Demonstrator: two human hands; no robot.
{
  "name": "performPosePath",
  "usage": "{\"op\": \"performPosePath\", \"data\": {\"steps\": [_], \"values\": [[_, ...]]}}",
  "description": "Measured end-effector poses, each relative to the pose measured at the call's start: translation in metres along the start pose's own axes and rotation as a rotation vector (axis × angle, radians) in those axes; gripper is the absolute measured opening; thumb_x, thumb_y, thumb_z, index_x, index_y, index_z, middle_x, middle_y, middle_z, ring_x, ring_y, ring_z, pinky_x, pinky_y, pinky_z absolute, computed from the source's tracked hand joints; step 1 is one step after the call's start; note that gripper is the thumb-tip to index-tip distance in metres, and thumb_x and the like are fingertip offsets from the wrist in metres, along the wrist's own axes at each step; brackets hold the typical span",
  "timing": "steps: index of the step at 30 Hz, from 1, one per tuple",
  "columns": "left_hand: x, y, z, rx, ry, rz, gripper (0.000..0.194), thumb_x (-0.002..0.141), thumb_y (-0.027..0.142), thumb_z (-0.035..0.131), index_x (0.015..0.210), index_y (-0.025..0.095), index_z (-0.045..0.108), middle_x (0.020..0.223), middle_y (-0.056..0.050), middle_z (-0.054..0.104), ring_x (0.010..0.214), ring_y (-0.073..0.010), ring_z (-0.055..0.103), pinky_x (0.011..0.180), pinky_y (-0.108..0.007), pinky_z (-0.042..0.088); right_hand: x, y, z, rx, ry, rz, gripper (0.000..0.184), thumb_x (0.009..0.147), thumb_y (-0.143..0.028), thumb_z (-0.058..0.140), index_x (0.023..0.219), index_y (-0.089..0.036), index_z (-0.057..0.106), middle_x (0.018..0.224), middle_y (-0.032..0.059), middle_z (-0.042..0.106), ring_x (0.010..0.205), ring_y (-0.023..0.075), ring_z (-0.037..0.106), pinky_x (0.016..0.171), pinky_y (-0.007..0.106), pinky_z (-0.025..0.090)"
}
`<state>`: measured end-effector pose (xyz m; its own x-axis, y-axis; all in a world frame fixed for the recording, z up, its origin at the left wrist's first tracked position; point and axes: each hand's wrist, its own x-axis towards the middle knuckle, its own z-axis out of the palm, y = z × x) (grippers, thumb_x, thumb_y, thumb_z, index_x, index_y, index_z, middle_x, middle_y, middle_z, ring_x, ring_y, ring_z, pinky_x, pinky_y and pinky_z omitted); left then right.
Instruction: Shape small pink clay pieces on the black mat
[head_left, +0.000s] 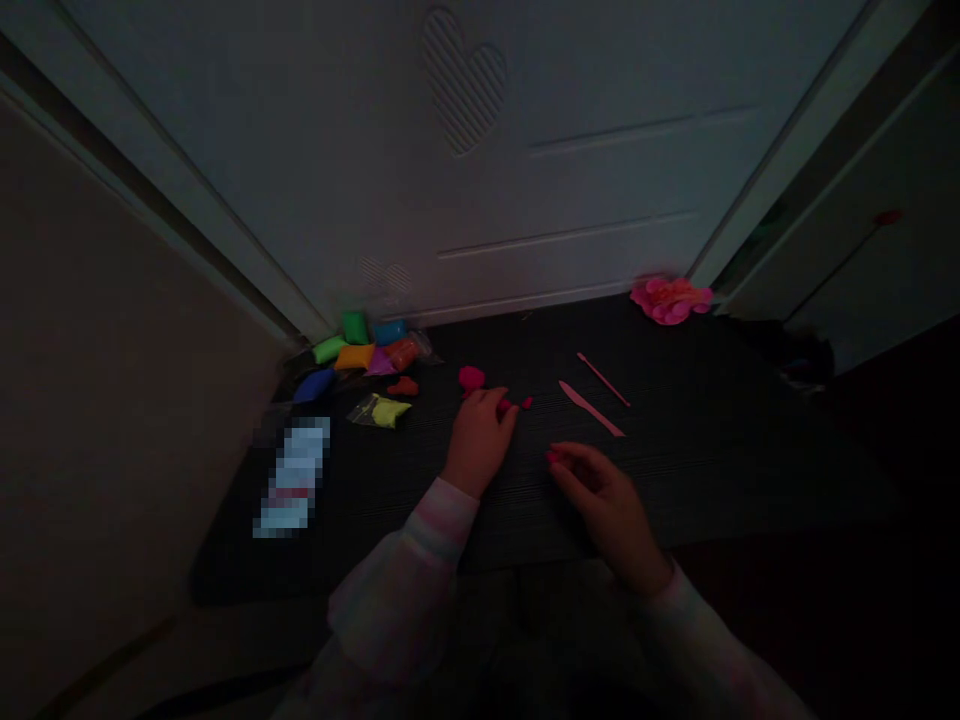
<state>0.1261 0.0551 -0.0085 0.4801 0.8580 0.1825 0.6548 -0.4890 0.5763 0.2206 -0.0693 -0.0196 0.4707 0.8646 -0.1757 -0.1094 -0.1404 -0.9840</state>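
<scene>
Pink clay lump [472, 378], rounded, dark grained tabletop [712, 440]

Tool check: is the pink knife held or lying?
Lying: the pink knife rests on the tabletop, apart from left hand and right hand.

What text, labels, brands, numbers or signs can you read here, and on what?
None readable.
Bright panel on the left of the table: pixelated, nothing legible.
Coloured packets, such as the orange one: too dark and small to tell whether they bear print.
Pink knife-shaped tool: no marking can be made out.
White panel behind the table: raised hearts and bars, no lettering visible.
</scene>
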Motion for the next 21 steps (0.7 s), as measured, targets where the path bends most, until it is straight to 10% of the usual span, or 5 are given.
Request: {"op": "performPosePath", "data": {"steps": [6,14,21], "values": [[0.002,-0.003,0.002,-0.207,0.025,-0.09,0.023,0.073,0.02,0.053,0.093,0.016,0.063,0.093,-0.009,0.063,0.091,-0.021,0.056,0.087,-0.037,0.04,0.004,0.002,0.002,0.059,0.035,-0.006,0.026,0.067,-0.033,0.064,0.088,-0.02,0.059,0.083,0.0022,0.067,0.077,0.0144,0.062,0.072,0.028,0.049],[-0.032,0.034,-0.045,-1.46,-0.158,-0.446,0.024,0.068,0.019,0.062,0.091,0.02,0.063,0.085,-0.002,0.066,0.076,-0.014,0.062,0.073,-0.03,0.048,-0.023,-0.041,0.007,0.117,0.044,-0.184,0.013,0.07,-0.025,0.063,0.082,-0.022,0.061,0.081,0.0005,0.068,0.074,0.014,0.065,0.066,0.025,0.054],[-0.068,0.061,-0.071,-1.618,-0.117,-0.411,0.018,0.067,0.018,0.063,0.083,0.024,0.067,0.086,0.0,0.068,0.072,-0.0111,0.061,0.066,-0.023,0.048,-0.05,-0.07,0.011,0.011,0.03,-0.437,0.017,0.073,-0.017,0.06,0.085,-0.029,0.061,0.086,-0.0028,0.063,0.081,0.0111,0.06,0.071,0.022,0.052]]}}
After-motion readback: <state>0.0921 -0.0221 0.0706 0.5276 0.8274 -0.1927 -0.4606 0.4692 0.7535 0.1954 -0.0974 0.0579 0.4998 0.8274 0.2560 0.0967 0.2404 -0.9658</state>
